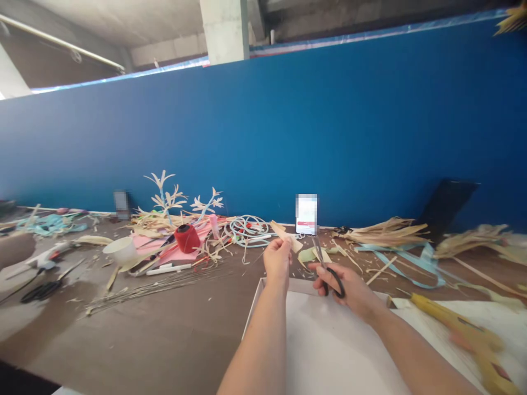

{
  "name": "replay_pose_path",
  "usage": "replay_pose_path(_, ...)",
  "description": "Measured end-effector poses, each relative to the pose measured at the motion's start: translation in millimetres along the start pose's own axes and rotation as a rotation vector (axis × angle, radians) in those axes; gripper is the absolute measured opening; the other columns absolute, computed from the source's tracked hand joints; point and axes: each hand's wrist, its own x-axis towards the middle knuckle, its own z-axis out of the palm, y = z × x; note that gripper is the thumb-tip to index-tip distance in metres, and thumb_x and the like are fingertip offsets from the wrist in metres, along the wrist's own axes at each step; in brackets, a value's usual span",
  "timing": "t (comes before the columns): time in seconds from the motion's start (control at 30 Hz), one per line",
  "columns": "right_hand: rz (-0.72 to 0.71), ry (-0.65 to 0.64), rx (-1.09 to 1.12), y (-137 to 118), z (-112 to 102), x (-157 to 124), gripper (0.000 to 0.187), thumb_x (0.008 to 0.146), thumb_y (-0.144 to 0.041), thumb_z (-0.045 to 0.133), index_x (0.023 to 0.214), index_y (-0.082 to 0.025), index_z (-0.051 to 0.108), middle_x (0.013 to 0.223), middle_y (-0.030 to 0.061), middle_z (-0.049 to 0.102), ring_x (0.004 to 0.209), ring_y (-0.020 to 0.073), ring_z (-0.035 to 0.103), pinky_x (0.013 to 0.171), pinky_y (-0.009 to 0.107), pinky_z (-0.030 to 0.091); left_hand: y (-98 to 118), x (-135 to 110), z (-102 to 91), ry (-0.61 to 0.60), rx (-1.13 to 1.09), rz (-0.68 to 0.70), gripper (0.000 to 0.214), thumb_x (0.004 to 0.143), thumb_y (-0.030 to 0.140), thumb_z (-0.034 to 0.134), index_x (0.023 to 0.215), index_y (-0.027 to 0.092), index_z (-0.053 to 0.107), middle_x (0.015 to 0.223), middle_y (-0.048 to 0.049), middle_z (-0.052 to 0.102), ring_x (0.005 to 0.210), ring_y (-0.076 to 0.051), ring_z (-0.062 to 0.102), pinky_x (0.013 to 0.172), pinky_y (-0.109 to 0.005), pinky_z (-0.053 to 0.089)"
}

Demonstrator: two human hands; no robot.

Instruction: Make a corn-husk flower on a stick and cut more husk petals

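My left hand (277, 262) pinches a pale strip of dried husk (295, 243), which sticks out above and to the right of the fingers. In my right hand (348, 289) is a pair of scissors (338, 283) with black handles, its blades pointing up and away, to the right of the husk strip. Whether the blades are apart is hard to make out. Both hands are over the far end of a shallow white box (329, 340). Green and pale husk scraps (307, 255) lie just beyond them.
A yellow glue gun (461, 326) lies at right. Beyond are husk bundles (387, 230), blue ribbon (424, 263) and a lit phone (307, 214). Leftward are a red pot (187, 238), a white cup (120, 250), thin wires (152, 286), black scissors (41, 291) and another person's hand (16, 249).
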Motion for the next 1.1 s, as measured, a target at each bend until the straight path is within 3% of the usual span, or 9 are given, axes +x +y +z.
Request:
replay_pose_path(0.17,-0.001,-0.054,-0.089,-1.4,7.0,-3.0,0.057,0.073,-0.054,0.059,0.11,-0.011,0.059,0.067,0.0041,0.063,0.058,0.0135,0.055,0.041,0.021,0.027,3.4,-2.3,2.3,0.002,-0.016,-0.003,0.026,0.064,0.035,0.066,0.066,0.016,0.049,0.041,0.0086,0.039,0.035,-0.003,0.029,0.035,-0.016,0.019)
replay_pose_path(0.37,-0.044,0.011,-0.135,0.0,12.7,-1.5,0.053,0.07,-0.052,0.063,0.106,-0.012,0.063,0.063,0.0019,0.062,0.056,0.0146,0.056,0.05,0.024,0.038,4.7,-3.2,3.2,-0.017,0.007,-0.009,0.024,0.064,0.034,0.065,0.07,0.015,0.051,0.042,0.0079,0.041,0.035,-0.003,0.032,0.035,-0.015,0.019)
replay_pose_path(0.73,-0.024,0.09,-0.159,-6.0,21.3,-3.5,0.049,0.06,-0.047,0.07,0.095,-0.013,0.067,0.056,-0.0006,0.06,0.052,0.0133,0.051,0.049,0.025,0.04,5.3,-6.6,6.2,0.005,0.004,-0.018,0.021,0.065,0.031,0.064,0.069,0.015,0.05,0.041,0.0074,0.043,0.034,-0.004,0.034,0.036,-0.015,0.02)
replay_pose_path(1.1,-0.066,0.101,-0.134,-4.4,20.1,-2.4,0.052,0.063,-0.048,0.068,0.1,-0.012,0.066,0.058,0.0018,0.062,0.056,0.0162,0.056,0.051,0.026,0.043,6.2,-6.6,5.0,0.048,0.049,0.018,0.02,0.066,0.031,0.062,0.07,0.015,0.052,0.041,0.007,0.045,0.035,-0.004,0.037,0.036,-0.015,0.024)
